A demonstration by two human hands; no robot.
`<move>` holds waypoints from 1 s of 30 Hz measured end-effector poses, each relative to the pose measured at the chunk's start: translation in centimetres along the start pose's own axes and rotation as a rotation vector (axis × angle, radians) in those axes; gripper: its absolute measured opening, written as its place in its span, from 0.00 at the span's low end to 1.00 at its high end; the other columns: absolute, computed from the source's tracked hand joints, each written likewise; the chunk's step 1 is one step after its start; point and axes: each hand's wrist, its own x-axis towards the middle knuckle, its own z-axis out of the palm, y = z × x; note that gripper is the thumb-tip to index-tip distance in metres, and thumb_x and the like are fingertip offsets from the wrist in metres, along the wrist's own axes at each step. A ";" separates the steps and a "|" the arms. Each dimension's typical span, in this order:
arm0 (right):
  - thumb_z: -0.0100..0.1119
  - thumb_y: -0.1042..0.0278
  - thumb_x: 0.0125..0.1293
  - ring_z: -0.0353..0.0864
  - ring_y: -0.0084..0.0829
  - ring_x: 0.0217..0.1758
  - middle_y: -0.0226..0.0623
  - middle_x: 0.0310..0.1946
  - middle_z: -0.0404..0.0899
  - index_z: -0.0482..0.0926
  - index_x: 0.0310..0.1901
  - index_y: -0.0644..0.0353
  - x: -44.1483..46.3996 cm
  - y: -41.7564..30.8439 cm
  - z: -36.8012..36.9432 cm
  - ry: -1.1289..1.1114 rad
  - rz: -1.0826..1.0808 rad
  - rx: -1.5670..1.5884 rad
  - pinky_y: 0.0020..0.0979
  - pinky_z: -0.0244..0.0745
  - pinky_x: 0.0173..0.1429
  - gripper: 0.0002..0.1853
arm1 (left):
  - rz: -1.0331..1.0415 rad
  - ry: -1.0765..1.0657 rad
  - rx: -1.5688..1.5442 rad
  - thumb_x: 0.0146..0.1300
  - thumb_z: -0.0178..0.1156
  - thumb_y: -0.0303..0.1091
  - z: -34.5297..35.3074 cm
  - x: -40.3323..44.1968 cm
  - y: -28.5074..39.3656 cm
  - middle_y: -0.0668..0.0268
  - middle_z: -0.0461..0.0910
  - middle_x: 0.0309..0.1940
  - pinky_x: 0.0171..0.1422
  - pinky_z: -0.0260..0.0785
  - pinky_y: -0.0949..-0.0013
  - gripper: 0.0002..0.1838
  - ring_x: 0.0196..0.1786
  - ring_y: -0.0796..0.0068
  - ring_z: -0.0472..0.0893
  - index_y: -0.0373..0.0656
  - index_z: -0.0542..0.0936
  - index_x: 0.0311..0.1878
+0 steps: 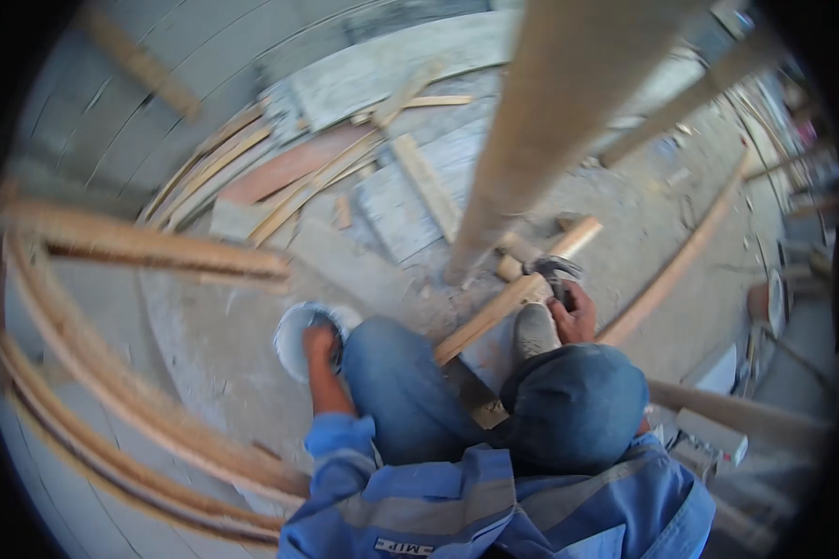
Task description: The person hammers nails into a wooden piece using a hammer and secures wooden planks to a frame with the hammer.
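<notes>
Fingers of right hand [576, 315] curled on dark tool [557, 268], just right of wood stick's [489, 320] far end. Tool looks hard, maybe heavy on top; best held just below top. Left hand [321, 343] dips into white bucket [291, 341] at left; fingers hidden, can't tell if spread. Bucket likely stiff; grab rim.

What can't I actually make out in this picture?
All in the head view:
Whether the left hand holds anything: its fingers are dim and blurred at the white bucket.
Full shape of the dark object: blurred, partly covered by the right hand.
Upper end of the thick post: cut off by the top edge.
</notes>
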 end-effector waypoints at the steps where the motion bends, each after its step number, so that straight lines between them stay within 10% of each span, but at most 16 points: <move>1: 0.64 0.70 0.61 0.71 0.19 0.30 0.29 0.29 0.77 0.80 0.51 0.66 0.0 0.2 -0.2 0.050 0.016 0.001 0.27 0.68 0.35 0.17 | -0.087 0.109 -0.474 0.61 0.57 0.39 -0.6 -1.8 0.3 0.55 0.80 0.23 0.29 0.71 0.60 0.16 0.25 0.61 0.80 0.35 0.81 0.26; 4: 0.63 0.69 0.61 0.71 0.21 0.29 0.31 0.27 0.76 0.79 0.50 0.67 0.1 -0.3 -2.2 0.162 0.093 -0.048 0.28 0.68 0.35 0.17 | -0.138 0.488 -0.986 0.69 0.54 0.37 -4.6 -11.0 5.5 0.64 0.75 0.23 0.21 0.64 0.72 0.13 0.22 0.74 0.77 0.35 0.74 0.37; 8: 0.60 0.70 0.61 0.71 0.22 0.30 0.31 0.28 0.74 0.78 0.52 0.68 1.3 1.0 -4.8 0.328 0.070 -0.007 0.28 0.69 0.37 0.18 | 0.282 0.882 -1.275 0.71 0.56 0.38 -5.2 -19.2 11.5 0.66 0.73 0.24 0.23 0.59 0.75 0.13 0.24 0.78 0.74 0.36 0.73 0.38; 18: 0.60 0.63 0.72 0.71 0.21 0.31 0.29 0.29 0.76 0.73 0.65 0.66 5.5 2.8 -8.5 0.458 -0.056 -0.052 0.26 0.69 0.37 0.24 | 1.227 0.294 -0.620 0.67 0.61 0.28 2.6 -24.6 36.8 0.55 0.84 0.39 0.44 0.76 0.64 0.07 0.39 0.64 0.84 0.32 0.82 0.40; 30: 0.60 0.71 0.68 0.80 0.41 0.35 0.49 0.38 0.81 0.75 0.61 0.67 3.8 0.0 -9.9 0.433 -0.273 -0.135 0.37 0.75 0.44 0.21 | 1.336 0.482 -0.670 0.69 0.58 0.25 9.1 -17.1 53.5 0.55 0.83 0.41 0.47 0.76 0.60 0.05 0.43 0.56 0.83 0.35 0.81 0.43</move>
